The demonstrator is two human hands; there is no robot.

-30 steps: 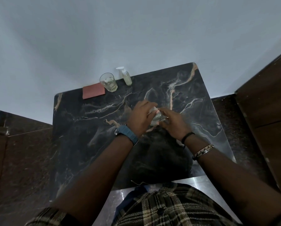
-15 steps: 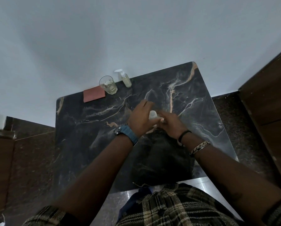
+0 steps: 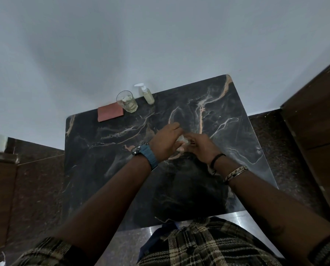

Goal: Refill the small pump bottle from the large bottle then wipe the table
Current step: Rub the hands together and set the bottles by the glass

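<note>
Both hands meet over the middle of the black marble-patterned table (image 3: 106,150). The left hand (image 3: 165,142) and right hand (image 3: 202,146) curl together around a small whitish object (image 3: 182,139), identity unclear. The small clear pump bottle (image 3: 146,94) stands at the far edge, beside a clear drinking glass (image 3: 126,101) and a flat reddish cloth (image 3: 110,112). Risk: fumbling the part could spill liquid on the marble.

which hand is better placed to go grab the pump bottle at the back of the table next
Left, probably. The pump bottle stands at the far edge, left of both hands, and the left hand lies nearer that side. The right hand would have to cross over. Both now grip a small pale object.
</note>
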